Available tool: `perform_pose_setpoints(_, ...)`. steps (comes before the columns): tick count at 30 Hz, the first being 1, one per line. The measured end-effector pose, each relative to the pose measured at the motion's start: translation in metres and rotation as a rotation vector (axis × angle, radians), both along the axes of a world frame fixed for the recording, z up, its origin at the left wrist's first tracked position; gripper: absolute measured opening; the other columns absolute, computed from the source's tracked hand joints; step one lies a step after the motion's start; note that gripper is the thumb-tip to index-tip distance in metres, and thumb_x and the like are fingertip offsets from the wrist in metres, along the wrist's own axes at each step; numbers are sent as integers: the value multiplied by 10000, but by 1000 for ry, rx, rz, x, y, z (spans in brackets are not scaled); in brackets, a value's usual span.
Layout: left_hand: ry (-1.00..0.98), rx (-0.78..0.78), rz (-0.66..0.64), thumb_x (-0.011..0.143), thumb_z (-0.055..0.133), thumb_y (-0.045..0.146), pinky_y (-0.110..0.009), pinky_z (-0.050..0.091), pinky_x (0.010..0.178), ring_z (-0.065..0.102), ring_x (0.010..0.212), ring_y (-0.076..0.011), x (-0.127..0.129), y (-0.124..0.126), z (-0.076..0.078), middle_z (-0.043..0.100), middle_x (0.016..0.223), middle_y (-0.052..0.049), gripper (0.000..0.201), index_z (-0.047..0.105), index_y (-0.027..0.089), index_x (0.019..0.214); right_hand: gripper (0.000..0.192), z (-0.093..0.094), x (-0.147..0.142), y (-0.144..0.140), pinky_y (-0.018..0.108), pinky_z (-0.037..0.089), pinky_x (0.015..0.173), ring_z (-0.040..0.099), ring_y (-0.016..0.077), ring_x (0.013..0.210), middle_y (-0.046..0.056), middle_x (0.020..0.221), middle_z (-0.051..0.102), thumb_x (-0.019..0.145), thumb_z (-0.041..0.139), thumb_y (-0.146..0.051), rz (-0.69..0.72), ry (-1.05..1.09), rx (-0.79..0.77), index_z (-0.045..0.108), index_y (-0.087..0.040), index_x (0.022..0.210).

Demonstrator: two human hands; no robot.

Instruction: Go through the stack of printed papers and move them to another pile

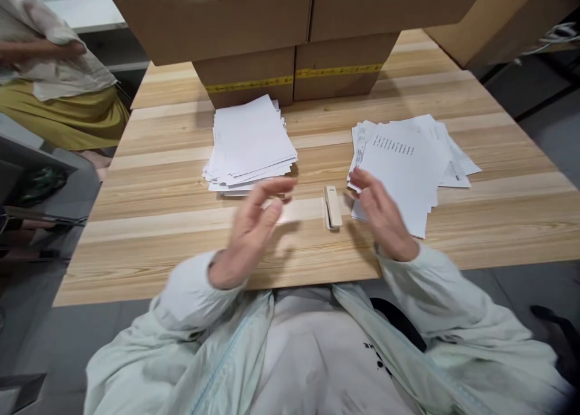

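**Both my hands empty over the table, stapler between them**

The wooden table (158, 209) fills most of what I see, with stacked cardboard boxes (290, 34) standing along its far edge. Off to my left, beyond the table, another person (54, 83) stands in a pale top and a yellow garment.

Two lots of paper lie in front of the boxes: a squared-up stack of blank sheets (251, 143) on my left, and a looser, fanned pile of printed sheets (408, 155) on my right.

My left hand (254, 228) hangs just above the table near the front of the blank stack, fingers loosely curled and spread, holding nothing. My right hand (380, 212) is open too, fingers apart, its fingertips over the near-left corner of the printed pile; it grips nothing.

The small beige stapler (332, 206) lies flat on the table between my hands, just left of my right hand and untouched by either.
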State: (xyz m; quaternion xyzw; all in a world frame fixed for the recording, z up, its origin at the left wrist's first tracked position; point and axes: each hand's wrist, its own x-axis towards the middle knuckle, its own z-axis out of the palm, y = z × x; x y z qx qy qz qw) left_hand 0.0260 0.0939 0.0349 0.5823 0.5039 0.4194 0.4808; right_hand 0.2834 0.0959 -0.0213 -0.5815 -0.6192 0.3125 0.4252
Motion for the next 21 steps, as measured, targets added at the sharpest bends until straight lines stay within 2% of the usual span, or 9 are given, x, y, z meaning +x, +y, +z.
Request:
perform_pose_setpoints(3, -167, -208, -227, 970, 572, 486, -415, 461, 1136, 520, 1401, -255, 20, 3, -28, 552, 1514, -84, 477, 567, 278, 1399, 683, -22, -22, -4, 511, 302, 1262, 354, 259, 1530, 73, 1657, 366, 1007, 346, -664, -34, 134, -133, 365, -296, 1582)
perform_pose_setpoints(5, -248, -362, -295, 958, 588, 508, -433, 345, 1228, 359, 1527, -256, 35, 6, -46, 388, 1646, -71, 586, 474, 297, 1493, 755, -31, -38, -6, 489, 211, 1297, 271, 245, 1567, 71, 1686, 302, 983, 350, -708, -37, 149, -169, 344, -272, 1599)
perform_pose_setpoints(7, -298, -423, -314, 948, 592, 535, -428, 282, 1262, 266, 1570, -248, 47, 10, -57, 295, 1692, -48, 644, 429, 314, 1530, 779, -34, -51, -4, 475, 170, 1306, 234, 227, 1579, 69, 1691, 287, 973, 344, -727, -21, 137, -167, 339, -269, 1603)
perform_pose_setpoints(10, -359, -412, -319, 947, 578, 556, -409, 285, 1263, 259, 1573, -238, 57, 16, -61, 270, 1701, -35, 669, 406, 313, 1547, 795, -33, -63, 7, 471, 169, 1307, 227, 218, 1581, 62, 1697, 270, 958, 344, -752, 18, 136, -160, 357, -276, 1594)
perform_pose_setpoints(14, -284, -265, -303, 940, 601, 515, -429, 330, 1237, 348, 1535, -252, 42, 25, -49, 339, 1672, -65, 624, 468, 283, 1504, 808, -18, -52, 31, 501, 195, 1297, 279, 251, 1563, 77, 1672, 330, 926, 394, -773, 14, 96, -134, 430, -267, 1555)
perform_pose_setpoints(16, -197, -77, -228, 898, 670, 490, -448, 366, 1212, 438, 1476, -269, 16, 36, -39, 456, 1606, -77, 581, 551, 281, 1427, 752, -4, -38, 48, 511, 197, 1295, 313, 267, 1548, 71, 1642, 393, 925, 445, -743, 8, 65, -84, 486, -277, 1515)
perform_pose_setpoints(17, -152, 32, -147, 879, 691, 494, -459, 384, 1197, 471, 1448, -279, -2, 45, -34, 515, 1561, -77, 549, 593, 283, 1376, 698, 5, -31, 59, 512, 205, 1292, 333, 271, 1538, 60, 1623, 425, 929, 472, -714, 17, 66, -68, 520, -291, 1483)
perform_pose_setpoints(19, -62, 232, 127, 846, 715, 520, -469, 408, 1175, 510, 1403, -296, -44, 74, -27, 602, 1463, -79, 499, 649, 266, 1270, 558, 19, -25, 87, 510, 271, 1268, 412, 271, 1491, 45, 1559, 510, 937, 525, -640, 69, 134, -102, 590, -315, 1386)
perform_pose_setpoints(21, 46, 333, 353, 816, 738, 524, -466, 398, 1177, 508, 1392, -302, -88, 112, -26, 630, 1404, -85, 489, 657, 246, 1210, 407, 26, -31, 121, 500, 405, 1186, 554, 268, 1357, 76, 1397, 632, 928, 582, -566, 141, 279, -224, 655, -285, 1213)
